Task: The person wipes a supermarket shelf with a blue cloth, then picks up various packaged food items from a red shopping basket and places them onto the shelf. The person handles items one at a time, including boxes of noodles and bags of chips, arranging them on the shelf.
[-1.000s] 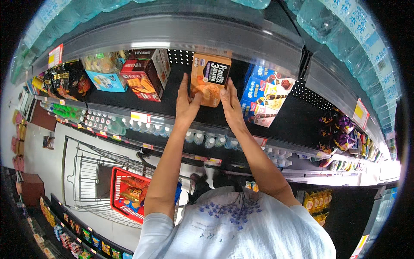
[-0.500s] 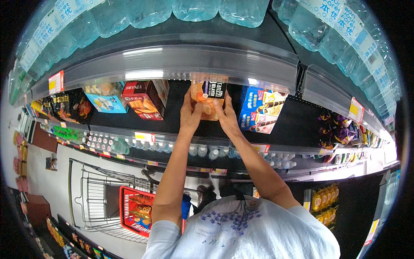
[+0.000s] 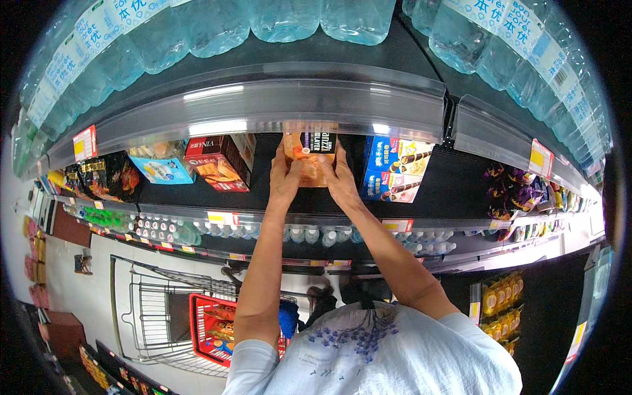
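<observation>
On the black shelf in front of me, an orange-brown snack box (image 3: 307, 170) with a black label panel stands between my two hands. My left hand (image 3: 284, 181) is pressed along its left side, and my right hand (image 3: 342, 181) grips the right side, with the thumb on its front. The clear shelf edge above covers the top of the box. To the left stands a dark red wafer box (image 3: 214, 164). Right of my hands are blue-and-white boxes of rolled wafers (image 3: 397, 168), stacked one on the other.
Large water bottles (image 3: 283, 20) fill the shelf above, behind a clear plastic guard (image 3: 296, 99). A lower shelf holds rows of small bottles (image 3: 316, 234). Behind me to the left, a wire shopping cart (image 3: 141, 296) holds a red basket (image 3: 197, 322) with snack packs.
The view has shifted slightly. Both hands and the box sit a little farther left, with the grip unchanged.
</observation>
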Motion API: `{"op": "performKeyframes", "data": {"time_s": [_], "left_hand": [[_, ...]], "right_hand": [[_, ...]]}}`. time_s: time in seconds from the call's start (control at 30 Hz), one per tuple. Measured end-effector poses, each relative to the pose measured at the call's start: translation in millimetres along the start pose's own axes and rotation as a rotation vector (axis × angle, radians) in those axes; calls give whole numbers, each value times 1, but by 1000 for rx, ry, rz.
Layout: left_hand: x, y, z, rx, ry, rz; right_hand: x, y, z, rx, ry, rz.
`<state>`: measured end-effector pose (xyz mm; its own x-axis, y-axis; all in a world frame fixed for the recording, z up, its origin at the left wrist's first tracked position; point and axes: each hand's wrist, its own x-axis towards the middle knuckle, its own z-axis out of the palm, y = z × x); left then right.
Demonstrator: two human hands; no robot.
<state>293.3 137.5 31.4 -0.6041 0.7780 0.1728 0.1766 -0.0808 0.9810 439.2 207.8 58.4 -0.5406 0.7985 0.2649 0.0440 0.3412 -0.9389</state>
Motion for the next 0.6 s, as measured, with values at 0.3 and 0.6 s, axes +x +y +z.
{"op": "performKeyframes", "data": {"time_s": [0.3, 0.6], "left_hand": [[3, -6, -10, 6, 2, 68], [6, -1, -9, -174, -71, 6]], "right_hand": [[2, 5, 11, 7, 22, 2], [4, 13, 15, -24, 82, -45]]}}
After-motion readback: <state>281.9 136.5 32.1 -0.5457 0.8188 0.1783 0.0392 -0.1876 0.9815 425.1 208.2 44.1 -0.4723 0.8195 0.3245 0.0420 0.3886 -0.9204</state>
